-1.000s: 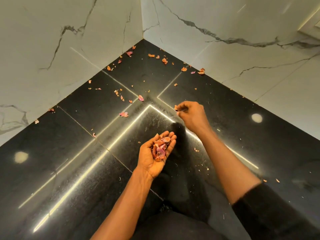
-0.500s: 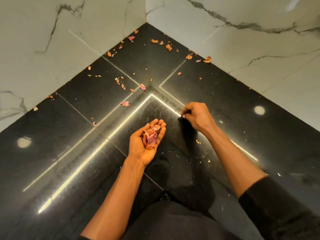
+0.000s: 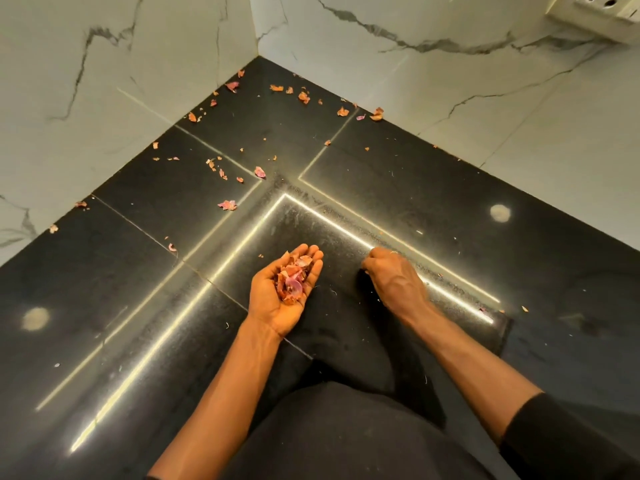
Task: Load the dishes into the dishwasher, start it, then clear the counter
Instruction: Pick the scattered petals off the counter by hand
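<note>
My left hand [image 3: 273,310] lies palm up over the black stone counter [image 3: 398,174], fingers nearly straight, carrying a heap of pink and orange onion peels [image 3: 292,278]. My right hand [image 3: 394,278] is just to its right, knuckles up, its fingers curled under and pinched together at the counter surface. What they pinch is hidden under the hand. Several loose onion peel scraps [image 3: 228,204] lie scattered toward the corner, more of these scraps [image 3: 304,97] along the back wall.
White marble walls [image 3: 104,81] meet in a corner behind the counter. A wall socket [image 3: 602,12] sits at the top right. Tiny crumbs [image 3: 524,309] lie on the counter to the right. My dark-clothed body fills the bottom edge.
My right hand pinched a peel farther back, then drew toward me and now sits beside my left hand. The left hand kept its heap of peels and shifted slightly.
</note>
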